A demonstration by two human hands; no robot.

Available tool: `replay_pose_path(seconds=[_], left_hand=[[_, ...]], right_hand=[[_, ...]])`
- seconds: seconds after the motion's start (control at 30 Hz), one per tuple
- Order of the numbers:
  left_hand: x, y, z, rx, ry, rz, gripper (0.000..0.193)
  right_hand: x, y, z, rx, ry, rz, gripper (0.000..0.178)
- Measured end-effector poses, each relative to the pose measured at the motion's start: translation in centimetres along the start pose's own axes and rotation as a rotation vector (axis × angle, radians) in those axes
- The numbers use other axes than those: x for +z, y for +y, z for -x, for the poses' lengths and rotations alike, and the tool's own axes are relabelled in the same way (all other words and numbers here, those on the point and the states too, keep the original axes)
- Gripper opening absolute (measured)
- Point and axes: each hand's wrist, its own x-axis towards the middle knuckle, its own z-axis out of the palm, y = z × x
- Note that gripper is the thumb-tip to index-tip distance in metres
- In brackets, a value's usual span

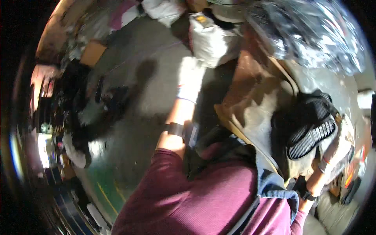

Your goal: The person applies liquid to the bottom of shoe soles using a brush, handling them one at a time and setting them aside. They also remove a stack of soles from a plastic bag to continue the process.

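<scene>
My right hand (340, 141), in a pale glove, is closed at the edge of a black shoe (309, 135) with a pale, ribbed sole. The shoe is held above a worn, brownish work surface (258, 94); a black mesh-like upper shows behind the sole. My left hand (191, 73), in a white glove, reaches forward over the dark floor. It is beside a white sack (209, 45) with a yellow mark on top. Glare washes out the left fingers, so their grip is hidden, and touching the sack cannot be told.
A heap of dark items in shiny clear plastic (309, 35) lies at the far right. A cardboard box (93, 53) stands on the floor at far left. More white bags (162, 9) are at the back. Cluttered shelves or equipment line the left side.
</scene>
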Motion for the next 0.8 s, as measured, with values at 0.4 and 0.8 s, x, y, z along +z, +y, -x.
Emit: replay_pose_path(seconds=[0.4, 0.8], left_hand=[[11.7, 26.3, 7.5, 0.860, -0.107, 0.127, 0.044], [1.5, 32.9, 6.4, 0.107, -1.176, 1.319, 0.051]], right_hand=[[-9.0, 16.9, 1.8, -0.193, 0.315, 1.024, 0.020], [-9.6, 24.1, 3.4, 0.096, 0.193, 0.618, 0.023]])
